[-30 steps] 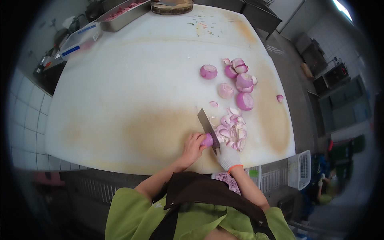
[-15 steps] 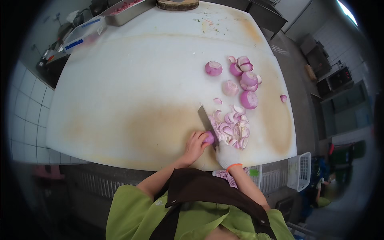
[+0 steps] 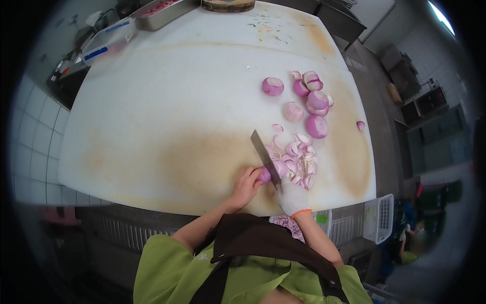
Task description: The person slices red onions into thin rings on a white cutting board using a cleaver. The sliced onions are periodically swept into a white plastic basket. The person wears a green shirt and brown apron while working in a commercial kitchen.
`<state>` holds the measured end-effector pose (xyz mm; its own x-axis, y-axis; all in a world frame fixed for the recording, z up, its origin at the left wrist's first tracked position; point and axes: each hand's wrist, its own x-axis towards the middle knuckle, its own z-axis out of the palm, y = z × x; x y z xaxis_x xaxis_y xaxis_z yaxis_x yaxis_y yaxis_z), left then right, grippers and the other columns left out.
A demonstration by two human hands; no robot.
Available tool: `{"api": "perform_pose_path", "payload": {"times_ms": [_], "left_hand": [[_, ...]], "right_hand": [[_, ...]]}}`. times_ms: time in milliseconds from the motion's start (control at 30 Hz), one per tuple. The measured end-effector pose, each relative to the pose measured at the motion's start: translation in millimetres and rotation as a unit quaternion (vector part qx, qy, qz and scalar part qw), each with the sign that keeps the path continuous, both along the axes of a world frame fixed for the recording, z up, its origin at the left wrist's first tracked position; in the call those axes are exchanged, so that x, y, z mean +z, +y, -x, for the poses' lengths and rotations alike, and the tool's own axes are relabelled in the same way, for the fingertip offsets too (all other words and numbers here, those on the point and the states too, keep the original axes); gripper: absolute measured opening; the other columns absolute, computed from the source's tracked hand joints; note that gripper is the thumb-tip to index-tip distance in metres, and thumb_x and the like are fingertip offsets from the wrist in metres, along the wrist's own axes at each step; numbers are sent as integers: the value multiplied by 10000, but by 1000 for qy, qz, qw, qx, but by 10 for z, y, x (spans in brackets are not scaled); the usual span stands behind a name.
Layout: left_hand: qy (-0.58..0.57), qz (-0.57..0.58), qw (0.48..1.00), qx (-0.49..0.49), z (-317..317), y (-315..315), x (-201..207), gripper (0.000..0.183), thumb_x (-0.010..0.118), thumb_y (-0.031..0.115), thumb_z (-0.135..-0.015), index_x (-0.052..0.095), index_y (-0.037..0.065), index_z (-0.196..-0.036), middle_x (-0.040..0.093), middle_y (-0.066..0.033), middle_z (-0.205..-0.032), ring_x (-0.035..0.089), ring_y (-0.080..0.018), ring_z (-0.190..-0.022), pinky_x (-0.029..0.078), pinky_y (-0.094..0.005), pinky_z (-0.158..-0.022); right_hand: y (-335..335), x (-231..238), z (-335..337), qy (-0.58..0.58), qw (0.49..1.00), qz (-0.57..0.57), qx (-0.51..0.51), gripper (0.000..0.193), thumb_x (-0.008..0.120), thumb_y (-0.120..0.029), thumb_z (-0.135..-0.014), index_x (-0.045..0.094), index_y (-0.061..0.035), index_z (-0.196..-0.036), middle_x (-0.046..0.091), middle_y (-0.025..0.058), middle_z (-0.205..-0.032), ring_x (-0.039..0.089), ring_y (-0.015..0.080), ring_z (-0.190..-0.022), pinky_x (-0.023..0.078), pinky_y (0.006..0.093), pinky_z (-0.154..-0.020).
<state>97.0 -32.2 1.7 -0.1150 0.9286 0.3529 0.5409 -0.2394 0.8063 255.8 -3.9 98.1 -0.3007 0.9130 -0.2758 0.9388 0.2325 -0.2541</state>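
My bare left hand is closed around a piece of red onion near the table's front edge, fingers curled at its left side. In a white glove with an orange cuff, my right hand grips a broad-bladed knife. The blade runs up and to the left, its lower part against the onion's right side. Just right of the blade lies a heap of sliced onion. Beyond the heap sit several peeled red onions, and a pale one is among them.
A white worktable spans the view. At its far side stand a metal tray of red pieces, a clear plastic box and a round wooden block. Below the front edge are a basket of onion pieces and a white crate.
The knife and gloved right hand have shifted slightly, with the blade standing a little clearer of the slices. My left hand keeps its hold on the onion.
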Motion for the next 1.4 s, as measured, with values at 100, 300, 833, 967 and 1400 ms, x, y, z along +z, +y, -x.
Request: {"api": "perform_pose_path", "payload": {"times_ms": [100, 300, 833, 967, 1400], "left_hand": [[-12, 1, 1000, 9, -41, -21, -43, 356, 701, -1, -705, 600, 43, -1043, 554, -121, -971, 561, -335, -889, 469, -399, -755], [26, -3, 1000, -12, -16, -2, -21, 331, 694, 25, -726, 604, 55, -1044, 561, -112, -1017, 558, -323, -937, 463, -412, -793], [34, 11, 999, -36, -108, 250, 60, 264, 674, 36, -734, 571, 59, -976, 559, -104, -953, 533, -318, -917, 445, -411, -790], [61, 5, 997, -49, -111, 233, 184, 246, 684, 31, -723, 577, 45, -944, 559, -106, -957, 535, -315, -917, 448, -405, -780], [25, -31, 998, -42, -90, 295, 26, 209, 721, 50, -698, 593, 39, -863, 561, -100, -890, 555, -312, -860, 460, -403, -729]], "right_hand": [[-83, 214, 52, -12, 1000, -5, -5, 240, 498, -249, -878, 552, -19, -922, 646, 238, -743, 635, 426, -680, 487, 517, -641], [24, -175, -77, 13, 1000, 27, 8, 291, 504, -283, -880, 555, 1, -926, 636, 266, -793, 631, 425, -739, 475, 535, -698], [121, -122, -257, 7, 999, 17, -43, 299, 479, -281, -893, 547, -4, -980, 630, 283, -818, 618, 445, -781, 474, 537, -725], [59, -137, -273, 17, 999, -24, -46, 313, 479, -286, -896, 536, -1, -1011, 634, 274, -798, 619, 451, -757, 474, 543, -710], [81, -369, -315, -25, 999, -36, -8, 297, 486, -303, -904, 541, -22, -984, 636, 261, -765, 629, 440, -717, 474, 541, -682]]}}
